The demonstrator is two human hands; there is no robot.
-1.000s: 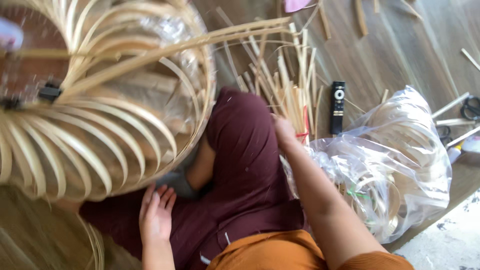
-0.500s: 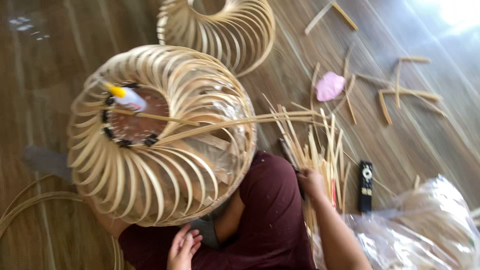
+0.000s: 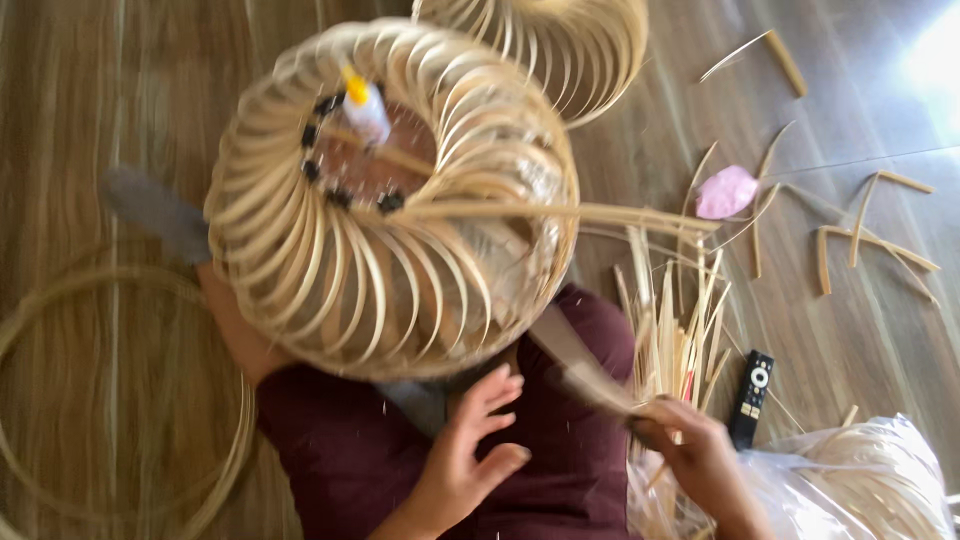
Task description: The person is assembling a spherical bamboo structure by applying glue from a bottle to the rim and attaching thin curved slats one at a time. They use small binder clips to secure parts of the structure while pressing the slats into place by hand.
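right hand (image 3: 700, 455): closed around a flat bamboo strip (image 3: 580, 365) at its lower end; the strip slants up-left toward the frame and is blurred
left hand (image 3: 475, 445): open, fingers spread, nothing held; hovering over the lap just below the frame's lower rim; whether the rim is touched cannot be told
bamboo lamp frame (image 3: 390, 280): large round cage of curved bamboo strips, resting on the person's lap and knee above both hands; a long strip projects from it to the right
glue bottle (image 3: 365, 108): small clear bottle with yellow cap, seen at the frame's top opening, beside a ring of small black clips (image 3: 325, 165)
maroon trousers (image 3: 360, 460): legs folded beneath the frame
loose strip bundle (image 3: 675, 335): pale bamboo strips standing fanned just above the right hand
remote control (image 3: 752, 398): black, lying on the floor just right of the bundle
plastic bag (image 3: 850, 490): clear, filled with curved bamboo pieces, at the lower right, next to the right hand
pink object (image 3: 726, 191): small, on the wooden floor (image 3: 90, 120), among scattered short strips
second frame (image 3: 560, 40): partly seen at the top edge
bamboo hoop (image 3: 235, 450): lying flat on the floor at the left
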